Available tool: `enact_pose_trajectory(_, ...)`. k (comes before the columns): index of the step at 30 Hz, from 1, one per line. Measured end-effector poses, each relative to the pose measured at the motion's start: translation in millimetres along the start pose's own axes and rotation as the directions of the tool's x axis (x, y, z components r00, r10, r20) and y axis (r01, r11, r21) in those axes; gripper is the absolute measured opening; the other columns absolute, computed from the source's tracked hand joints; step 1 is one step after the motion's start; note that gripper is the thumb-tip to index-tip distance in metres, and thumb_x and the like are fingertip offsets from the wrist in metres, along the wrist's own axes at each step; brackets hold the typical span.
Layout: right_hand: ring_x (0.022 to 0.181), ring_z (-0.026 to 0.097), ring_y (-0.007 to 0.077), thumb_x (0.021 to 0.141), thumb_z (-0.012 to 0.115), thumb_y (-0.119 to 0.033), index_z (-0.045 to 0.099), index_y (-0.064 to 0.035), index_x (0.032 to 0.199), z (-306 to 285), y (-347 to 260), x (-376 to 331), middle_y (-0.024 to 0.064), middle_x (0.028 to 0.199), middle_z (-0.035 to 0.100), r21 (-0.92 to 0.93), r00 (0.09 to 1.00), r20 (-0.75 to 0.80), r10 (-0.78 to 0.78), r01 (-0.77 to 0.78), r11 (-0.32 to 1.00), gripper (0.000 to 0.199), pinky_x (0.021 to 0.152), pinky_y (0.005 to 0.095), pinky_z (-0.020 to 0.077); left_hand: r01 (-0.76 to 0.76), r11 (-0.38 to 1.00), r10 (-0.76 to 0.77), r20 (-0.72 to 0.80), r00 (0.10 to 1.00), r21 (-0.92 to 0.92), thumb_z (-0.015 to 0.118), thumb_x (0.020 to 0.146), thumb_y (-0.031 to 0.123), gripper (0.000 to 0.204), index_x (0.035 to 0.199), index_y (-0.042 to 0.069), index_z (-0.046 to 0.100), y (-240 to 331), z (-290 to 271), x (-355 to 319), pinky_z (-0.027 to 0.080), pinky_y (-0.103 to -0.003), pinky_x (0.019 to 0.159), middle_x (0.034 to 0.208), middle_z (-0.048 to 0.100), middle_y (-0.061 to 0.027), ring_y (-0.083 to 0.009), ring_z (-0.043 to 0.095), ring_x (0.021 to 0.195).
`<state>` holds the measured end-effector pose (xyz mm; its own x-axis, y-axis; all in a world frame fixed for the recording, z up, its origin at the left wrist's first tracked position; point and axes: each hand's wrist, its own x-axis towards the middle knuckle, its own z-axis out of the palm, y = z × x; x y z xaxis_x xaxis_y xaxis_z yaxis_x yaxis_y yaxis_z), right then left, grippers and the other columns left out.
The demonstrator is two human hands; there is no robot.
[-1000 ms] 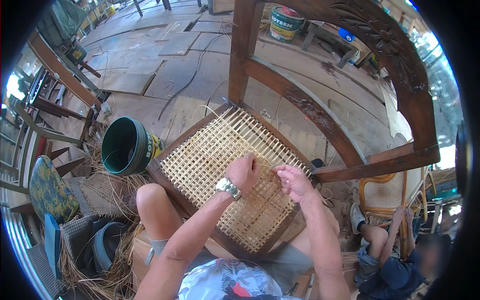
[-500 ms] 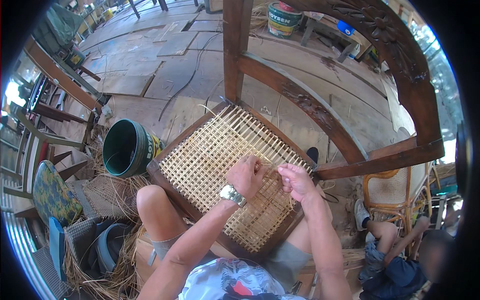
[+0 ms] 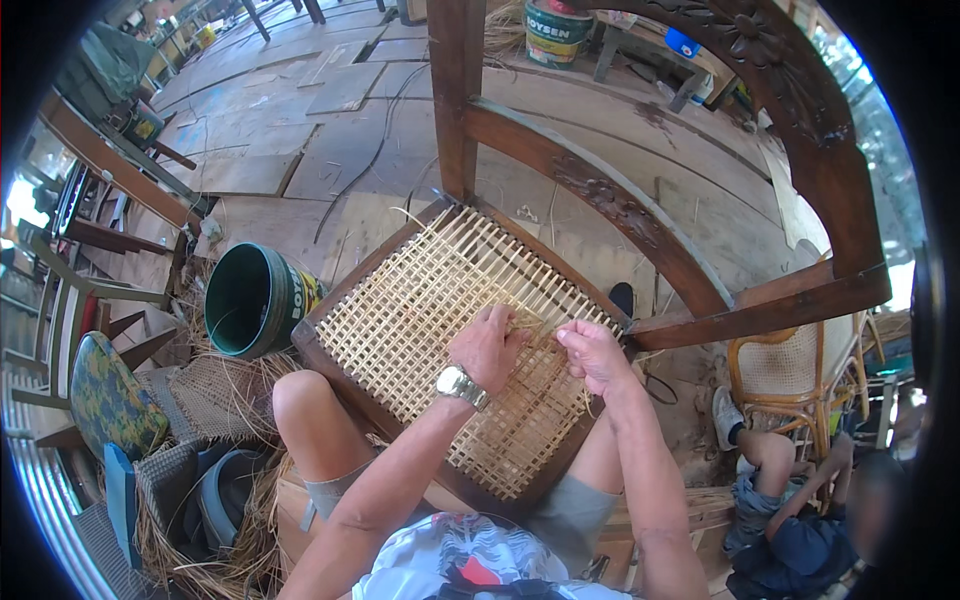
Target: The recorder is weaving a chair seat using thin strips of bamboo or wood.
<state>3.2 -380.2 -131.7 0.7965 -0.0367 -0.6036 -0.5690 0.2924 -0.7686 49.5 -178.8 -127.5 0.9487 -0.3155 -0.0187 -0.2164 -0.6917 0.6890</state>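
A wooden chair with a dark brown frame lies across my lap. Pale cane strips are woven over its seat (image 3: 400, 310) in an open grid. My left hand (image 3: 487, 347), below a silver wristwatch (image 3: 460, 387), rests on the weave with its fingers curled round a thin cane strand (image 3: 526, 322). Close by on the right, near the seat's right corner, my right hand (image 3: 598, 355) pinches a cane strand between thumb and forefinger. The strand's path between the fingertips is hard to make out. Toward the chair back, strips run in one direction with wider gaps.
The carved chair back (image 3: 620, 205) rises to the upper right. A green bucket (image 3: 245, 300) stands left of the seat, beside loose cane strips (image 3: 245, 520) and a camouflage-patterned cushion (image 3: 118, 400). Another person (image 3: 800, 520) sits at lower right near a rattan chair (image 3: 780, 375).
My left hand has shifted slightly up and left over the weave, its fingers more curled. My right hand stays pinched in nearly the same place. The whole view has tilted a little.
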Motion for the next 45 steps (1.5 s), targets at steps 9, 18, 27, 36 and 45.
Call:
enact_pose_trajectory(9,0.049,0.037,0.0008,0.095,0.065,-0.018,0.064,-0.0080,0.095,-13,-14,-57,-0.0095,0.065,0.047,-0.175,0.997,0.017,-0.076,0.078,0.982,0.010,0.044,0.0194,0.0267,-0.086,0.996,0.087,-0.057,0.995,0.023,0.073,0.087,0.028,0.034,0.116,0.011,0.066,15,3,-9,0.054,-0.041,0.074,0.108,0.064,-0.0137,-0.0293,0.066,0.084)
enact_pose_trajectory(18,0.069,0.047,0.0000,0.097,0.065,-0.019,0.066,-0.0068,0.090,-156,2,-259,-0.0083,0.077,0.058,-0.532,0.857,-0.300,-0.418,0.214,0.820,0.015,0.059,0.0201,0.0389,-0.736,0.553,0.770,0.097,0.630,0.390,0.059,0.082,0.008,0.026,0.108,0.009,0.063,-30,31,41,0.045,-0.048,0.088,0.112,0.063,-0.0100,-0.0321,0.059,0.103)
enact_pose_trajectory(27,0.093,0.062,0.0319,0.091,0.069,-0.021,0.063,-0.0048,0.117,-155,83,-382,0.0149,0.111,0.065,-0.920,0.254,-0.267,-0.930,-0.354,0.167,0.031,0.084,0.0393,0.0507,-0.821,0.291,0.851,0.260,0.457,0.491,0.065,0.090,0.012,0.016,0.105,0.011,0.069,-25,18,76,0.051,-0.035,0.068,0.099,0.064,-0.0046,-0.0221,0.064,0.086)
enact_pose_trajectory(36,0.098,0.062,0.0398,0.091,0.065,-0.027,0.059,0.0004,0.114,-153,394,-459,0.0235,0.101,0.061,-0.121,0.072,-0.993,-0.098,-0.566,0.815,0.036,0.086,0.0450,0.0500,0.234,0.831,-0.006,0.414,0.910,-0.504,0.072,0.093,0.017,0.021,0.108,0.002,0.069,-55,6,91,0.052,-0.019,0.059,0.081,0.070,-0.0034,-0.0090,0.065,0.068)
enact_pose_trajectory(45,0.083,0.068,0.0422,0.091,0.058,-0.026,0.070,0.0015,0.096,-51,491,-465,0.0190,0.078,0.067,-0.156,0.385,-0.870,0.307,-0.807,0.569,0.030,0.074,0.0516,0.0542,0.401,0.809,-0.090,0.583,0.807,-0.430,0.068,0.096,0.020,0.018,0.107,0.005,0.069,-69,3,97,0.052,-0.016,0.051,0.080,0.068,0.0006,-0.0048,0.062,0.062)
